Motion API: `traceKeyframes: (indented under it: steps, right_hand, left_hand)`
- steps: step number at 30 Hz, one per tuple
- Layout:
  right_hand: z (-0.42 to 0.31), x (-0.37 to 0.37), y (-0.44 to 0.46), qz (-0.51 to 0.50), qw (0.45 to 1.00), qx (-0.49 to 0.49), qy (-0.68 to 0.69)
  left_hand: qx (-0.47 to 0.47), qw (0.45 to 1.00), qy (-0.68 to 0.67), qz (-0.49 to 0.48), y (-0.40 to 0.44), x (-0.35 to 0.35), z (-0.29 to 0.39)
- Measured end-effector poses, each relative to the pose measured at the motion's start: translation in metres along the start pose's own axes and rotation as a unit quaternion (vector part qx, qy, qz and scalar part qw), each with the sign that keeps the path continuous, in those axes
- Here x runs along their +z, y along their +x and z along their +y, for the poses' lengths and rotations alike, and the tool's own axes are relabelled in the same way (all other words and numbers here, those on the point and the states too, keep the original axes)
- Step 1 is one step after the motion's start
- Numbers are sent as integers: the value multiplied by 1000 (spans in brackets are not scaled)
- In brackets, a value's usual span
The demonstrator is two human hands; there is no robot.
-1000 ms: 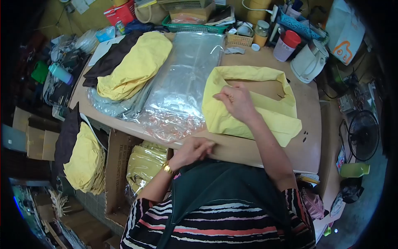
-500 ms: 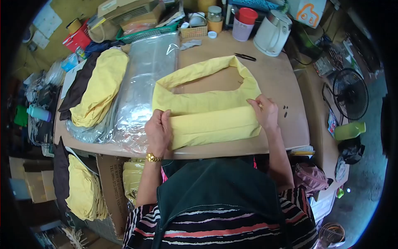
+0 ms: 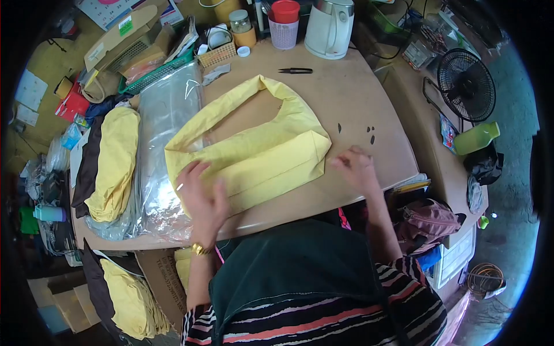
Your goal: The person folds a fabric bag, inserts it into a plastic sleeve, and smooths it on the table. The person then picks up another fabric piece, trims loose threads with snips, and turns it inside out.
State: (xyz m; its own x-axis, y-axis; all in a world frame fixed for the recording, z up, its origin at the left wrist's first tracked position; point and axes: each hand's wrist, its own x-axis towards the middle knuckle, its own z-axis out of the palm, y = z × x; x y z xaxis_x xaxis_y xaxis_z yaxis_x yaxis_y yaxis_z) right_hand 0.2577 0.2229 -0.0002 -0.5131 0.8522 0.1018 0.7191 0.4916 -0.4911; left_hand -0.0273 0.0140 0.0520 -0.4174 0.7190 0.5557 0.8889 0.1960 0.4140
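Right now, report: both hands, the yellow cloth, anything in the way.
Left hand open over yellow cloth, contact unclear. Right hand curled, off its right end. Cloth looped on table. Black snips beyond, clear of it.

Yellow cloth piece spread in a loop!

Here it lies, softly creased, a narrow band arching round an open middle, a broad folded panel with a thin line along it, one end overlapping the clear plastic stack, the rest reaching right of that stack

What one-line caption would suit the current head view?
Left hand at folded yellow fabric on a table, right hand beside it, black snips beyond.
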Motion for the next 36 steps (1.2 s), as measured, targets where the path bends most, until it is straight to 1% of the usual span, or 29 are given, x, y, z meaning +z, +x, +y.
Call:
traceKeyframes:
  steps: [1, 2, 4, 5, 6, 8, 10, 11, 12, 13, 14, 15, 16, 17, 18, 19, 20, 22, 26, 28, 29, 31, 33, 35, 36]
  right_hand:
    - [-9, 5, -4, 3, 998, -44, 34]
    - [-17, 9, -6, 4, 998, -43, 36]
    - [-27, 13, -9, 12, 999, -34, 18]
    - [-25, 15, -11, 18, 999, -29, 21]
    - [-22, 18, -13, 29, 998, -29, 39]
    - [-14, 17, -15, 49, 997, -25, 56]
    - [-7, 16, -22, 11, 995, -1, 97]
    - [-8, 16, -23, 17, 995, 4, 101]
    - [-15, 15, -24, 17, 991, 6, 136]
    - [-22, 16, -24, 17, 985, 7, 170]
    - [-29, 18, -20, 22, 985, 10, 173]
    - [-38, 20, -15, 47, 947, 13, 317]
    - [-44, 23, -11, 71, 888, 14, 454]
    - [-45, 29, -5, 76, 886, 16, 457]
    - [-44, 36, 1, 53, 839, 54, 539]
    - [-43, 41, 4, 29, 782, 89, 616]
    - [-41, 41, 3, 34, 780, 90, 618]
    - [-37, 31, -1, -9, 810, 133, 571]
    - [-28, 26, -14, -12, 801, 134, 583]
    - [-19, 27, -16, -85, 683, 193, 700]
    - [-16, 27, -19, -85, 683, 195, 698]
    - [-14, 26, -20, -127, 658, 202, 714]
    - [-13, 25, -21, -132, 651, 203, 720]
    - [-11, 26, -22, -137, 644, 206, 724]
    - [-9, 28, -23, -141, 624, 200, 743]
  left_hand:
    - [18, 998, -44, -35, 16, 15, 19]
    - [36, 993, -87, -71, 35, 34, 39]
    - [106, 982, -101, -116, 66, 83, 69]
    - [84, 974, -76, -199, 75, 109, 76]
    - [61, 957, -49, -278, 83, 120, 84]
    - [79, 960, -55, -261, 87, 125, 88]
    - [96, 962, -61, -249, 89, 123, 95]
    - [114, 969, -89, -198, 89, 117, 96]
    - [131, 973, -117, -147, 88, 111, 97]
    - [137, 972, -116, -151, 87, 107, 98]
    - [139, 973, -121, -138, 88, 102, 100]
    - [141, 974, -125, -124, 88, 100, 102]
    - [147, 973, -123, -127, 87, 100, 103]
    - [161, 973, -127, -108, 86, 100, 104]
    - [174, 972, -132, -88, 84, 100, 104]
    - [179, 971, -131, -91, 84, 101, 104]
    - [186, 971, -125, -79, 84, 101, 101]
    - [194, 971, -122, -67, 84, 106, 95]
    - [218, 964, -143, -51, 82, 113, 91]
    - [228, 959, -162, -41, 86, 112, 95]
    - [237, 958, -158, -42, 88, 110, 96]
    - [247, 956, -153, -42, 92, 109, 96]
    - [255, 949, -179, -51, 94, 109, 94]
    - [252, 950, -176, -50, 93, 108, 93]
    - [249, 951, -174, -48, 93, 108, 93]
